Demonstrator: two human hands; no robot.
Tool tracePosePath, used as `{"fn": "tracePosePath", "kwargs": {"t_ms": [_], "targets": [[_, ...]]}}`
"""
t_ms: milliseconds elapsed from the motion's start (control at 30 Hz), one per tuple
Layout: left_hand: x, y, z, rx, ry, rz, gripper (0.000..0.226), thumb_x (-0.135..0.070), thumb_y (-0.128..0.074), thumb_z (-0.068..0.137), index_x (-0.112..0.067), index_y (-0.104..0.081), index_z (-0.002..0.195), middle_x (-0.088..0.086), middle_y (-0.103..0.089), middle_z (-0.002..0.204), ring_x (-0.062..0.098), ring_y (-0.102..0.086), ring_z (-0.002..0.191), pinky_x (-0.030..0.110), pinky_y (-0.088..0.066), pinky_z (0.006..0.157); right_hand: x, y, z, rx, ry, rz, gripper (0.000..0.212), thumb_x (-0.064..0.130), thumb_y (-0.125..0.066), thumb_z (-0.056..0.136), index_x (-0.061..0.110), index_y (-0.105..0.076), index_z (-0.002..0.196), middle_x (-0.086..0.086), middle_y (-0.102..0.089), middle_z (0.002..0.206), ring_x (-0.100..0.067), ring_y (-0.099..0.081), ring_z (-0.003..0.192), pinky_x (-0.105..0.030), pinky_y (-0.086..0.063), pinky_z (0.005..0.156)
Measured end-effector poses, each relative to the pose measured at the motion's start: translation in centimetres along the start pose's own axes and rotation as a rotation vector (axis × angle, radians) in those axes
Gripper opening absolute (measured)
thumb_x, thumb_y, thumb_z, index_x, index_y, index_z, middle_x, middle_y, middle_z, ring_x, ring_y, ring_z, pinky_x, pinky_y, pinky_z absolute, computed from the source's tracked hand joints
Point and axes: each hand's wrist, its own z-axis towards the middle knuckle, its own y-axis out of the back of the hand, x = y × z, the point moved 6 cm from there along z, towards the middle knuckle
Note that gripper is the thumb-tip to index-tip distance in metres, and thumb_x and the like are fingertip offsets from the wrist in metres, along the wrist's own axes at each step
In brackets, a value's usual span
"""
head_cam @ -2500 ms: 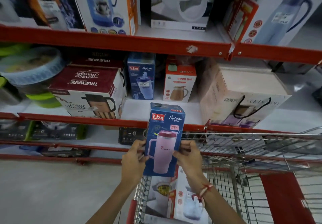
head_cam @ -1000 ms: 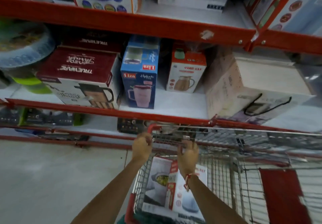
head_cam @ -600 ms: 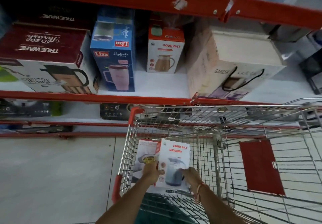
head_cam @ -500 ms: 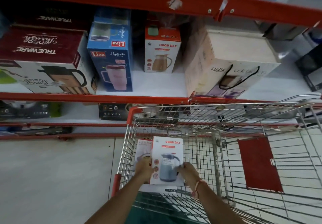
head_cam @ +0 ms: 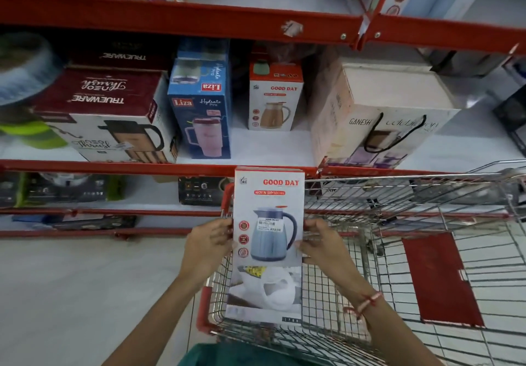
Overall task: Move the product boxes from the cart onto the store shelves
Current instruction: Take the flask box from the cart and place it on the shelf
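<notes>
My left hand [head_cam: 209,244] and right hand [head_cam: 321,244] clamp the Good Day box [head_cam: 269,217] upright above the cart [head_cam: 398,251]; blue Liza box [head_cam: 200,109] already shelved beyond it, one white box [head_cam: 264,294] left inside.

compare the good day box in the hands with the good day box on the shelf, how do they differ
The held box shows a blue jug; the shelf box shows a tan one. The held box is gripped at both sides by the left hand and right hand above the cart; the shelf box stands free, set back on the shelf between the Liza box and the Ganesh box. Both are upright, white with red Good Day lettering.
</notes>
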Motion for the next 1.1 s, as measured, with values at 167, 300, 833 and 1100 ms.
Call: {"fn": "tracePosePath", "kwargs": {"t_ms": [167, 300, 833, 1100], "targets": [[-2.5, -0.2, 0.6, -0.121, -0.113, 0.039, 0.034, 0.013, -0.071, 0.070, 0.000, -0.066, 0.101, 0.014, -0.073, 0.098, 0.024, -0.069, 0.084, 0.041, -0.059, 0.081, 2.0, 0.5, 0.2, -0.139, 0.108, -0.087, 0.029, -0.002, -0.068, 0.082, 0.011, -0.054, 0.104, -0.005, -0.071, 0.104, -0.025, -0.072, 0.088, -0.047, -0.061, 0.078], [-5.6, -0.9, 2.6, -0.207, -0.244, 0.149, 0.027, 0.008, -0.070, 0.074, -0.002, -0.061, 0.097, 0.007, -0.072, 0.096, 0.007, -0.067, 0.076, 0.014, -0.058, 0.068, 5.2, 1.7, 1.8, -0.319, 0.275, -0.202, 0.029, -0.006, -0.065, 0.082, 0.016, -0.052, 0.095, 0.006, -0.067, 0.082, -0.004, -0.066, 0.070, -0.017, -0.059, 0.068], [-11.3, -3.8, 18.3, -0.286, -0.251, 0.339, 0.033, 0.000, -0.060, 0.084, -0.001, -0.049, 0.115, 0.020, -0.065, 0.115, 0.035, -0.063, 0.105, 0.042, -0.054, 0.089, 11.2, 2.5, 17.1, -0.468, 0.360, -0.420, 0.035, 0.006, -0.063, 0.087, 0.011, -0.052, 0.119, -0.015, -0.074, 0.104, -0.035, -0.069, 0.096, -0.046, -0.059, 0.082], [-9.0, -5.3, 20.7, -0.197, -0.185, 0.354, 0.045, -0.004, -0.062, 0.084, -0.003, -0.042, 0.125, 0.019, -0.061, 0.123, 0.033, -0.060, 0.114, 0.042, -0.051, 0.096, 9.8, 2.5, 20.0, -0.429, 0.299, -0.461, 0.035, 0.015, -0.068, 0.087, 0.008, -0.051, 0.117, -0.015, -0.073, 0.110, -0.036, -0.069, 0.100, -0.042, -0.057, 0.084]]}}
